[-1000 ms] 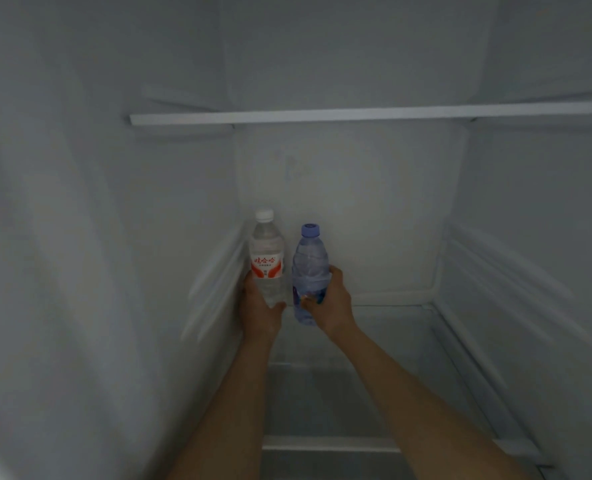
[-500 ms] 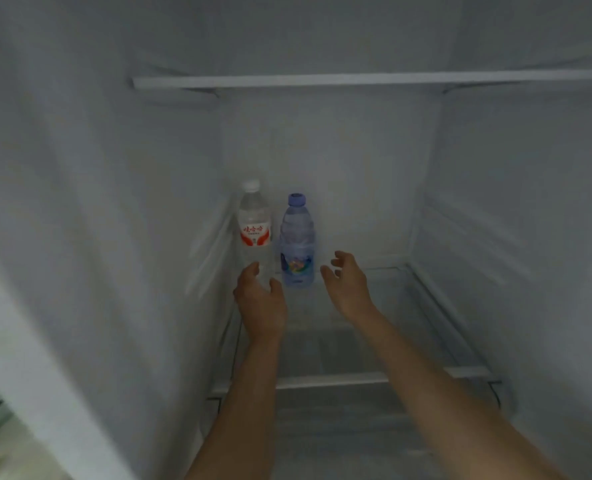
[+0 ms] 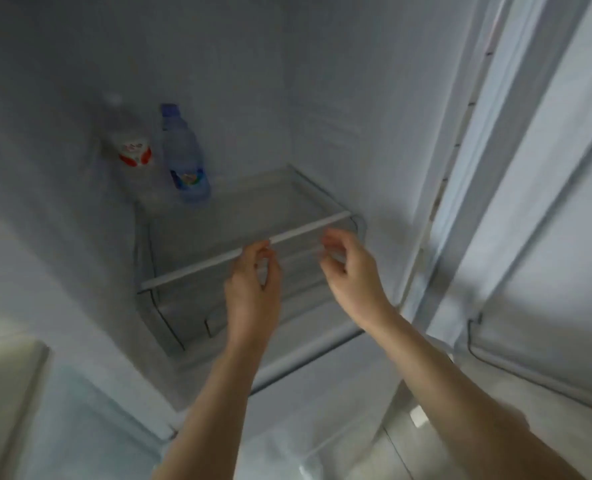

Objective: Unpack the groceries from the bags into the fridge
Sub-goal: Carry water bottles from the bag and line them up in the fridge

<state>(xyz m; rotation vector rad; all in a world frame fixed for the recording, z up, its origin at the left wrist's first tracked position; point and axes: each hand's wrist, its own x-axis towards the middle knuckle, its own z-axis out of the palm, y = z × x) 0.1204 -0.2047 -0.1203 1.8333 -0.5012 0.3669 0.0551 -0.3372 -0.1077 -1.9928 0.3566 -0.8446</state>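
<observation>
Head view: two water bottles stand upright at the back left corner of the glass fridge shelf (image 3: 287,202), close beside each other; blur hides whether they touch. The left one, a clear bottle with a red-and-white label (image 3: 133,155), sits nearest the left wall. The other, a blue-tinted bottle with a blue cap (image 3: 185,164), stands just to its right. Both look full, so I judge them moderately heavy for their size, with thin plastic walls that give under a squeeze and smooth sides that may turn slippery once chilled. The firmest hold would be round the middle of the body, at or just above the label, with the cap as a second, stiffer place to pinch. Standing tall on a narrow base, either could topple if knocked near the top.

The left hand (image 3: 253,289) hangs in front of the shelf's white front edge, fingers loosely curled and holding nothing. The right hand (image 3: 350,271) is beside it toward the right front corner, also loosely curled round nothing. Both are well apart from the bottles.

Count: two bottles, one glass shelf carrying them, two hands. A lower clear drawer (image 3: 183,317) shows beneath the shelf. The fridge door (image 3: 547,237) stands open at the right. No grocery bags appear here.
</observation>
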